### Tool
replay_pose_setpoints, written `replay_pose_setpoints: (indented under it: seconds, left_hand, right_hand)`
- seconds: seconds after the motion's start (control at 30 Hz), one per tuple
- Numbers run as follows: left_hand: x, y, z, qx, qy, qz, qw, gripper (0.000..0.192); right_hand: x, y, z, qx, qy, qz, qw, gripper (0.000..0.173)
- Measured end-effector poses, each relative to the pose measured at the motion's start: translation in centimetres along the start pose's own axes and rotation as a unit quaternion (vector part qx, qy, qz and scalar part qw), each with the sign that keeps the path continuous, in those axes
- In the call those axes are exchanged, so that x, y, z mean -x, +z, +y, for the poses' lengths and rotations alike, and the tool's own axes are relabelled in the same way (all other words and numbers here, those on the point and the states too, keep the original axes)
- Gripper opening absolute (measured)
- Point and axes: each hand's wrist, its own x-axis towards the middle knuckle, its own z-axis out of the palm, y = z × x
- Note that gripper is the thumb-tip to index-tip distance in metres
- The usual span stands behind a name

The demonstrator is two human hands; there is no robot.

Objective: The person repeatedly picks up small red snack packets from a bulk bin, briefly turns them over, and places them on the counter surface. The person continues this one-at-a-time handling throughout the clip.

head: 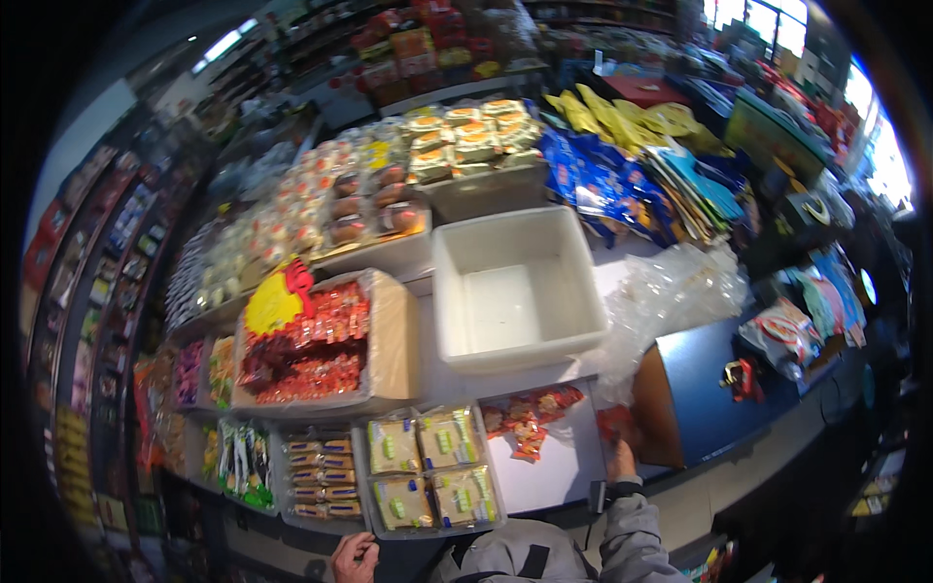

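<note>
My right hand (622, 460) is at the counter's front edge and grips a small red snack packet (616, 421); motion blurs both. A few similar red packets (526, 419) lie loose on the white surface to its left. My left hand (355, 555), fingers curled in and nothing seen in them, is just below the front corner of a grey tray (437, 533) of wrapped bread slices (393, 503). Up the table stands a deep white plastic bin (521, 350) with a bare bottom. Left of it, a cardboard box (393, 342) holds rows of red packets (310, 375).
Crumpled clear plastic (670, 284) lies beside the bin, near blue bags (605, 182). A dark blue panel (729, 393) is at the right. Trays of packed cakes (474, 138) line the back; a tray of bars (321, 477) is at the front left. Shelves (95, 291) stand left.
</note>
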Motion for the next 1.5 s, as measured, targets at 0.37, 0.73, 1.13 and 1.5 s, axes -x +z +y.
replay_pose_setpoints:
  seconds: [0.37,0.73,1.13,1.5]
  left_hand:
    - [1.2,-0.3,0.2,-0.003,0.038,0.02,0.999,0.023]
    - [2.7,-0.7,-0.6,0.01,0.019,0.035,0.999,0.024]
    - [0.9,0.0,0.8,0.081,0.022,-0.022,0.996,0.028]
    - [-1.5,5.9,3.4,0.476,-0.001,-0.257,0.841,0.057]
  right_hand:
    - [-8.6,1.0,1.3,0.363,-0.099,0.089,0.922,0.033]
    - [-14.1,0.8,4.8,0.178,-0.024,0.005,0.984,0.029]
    - [6.0,9.1,-9.5,0.129,0.062,-0.219,0.965,0.017]
    - [23.1,22.6,-18.8,0.301,0.052,-0.72,0.624,0.033]
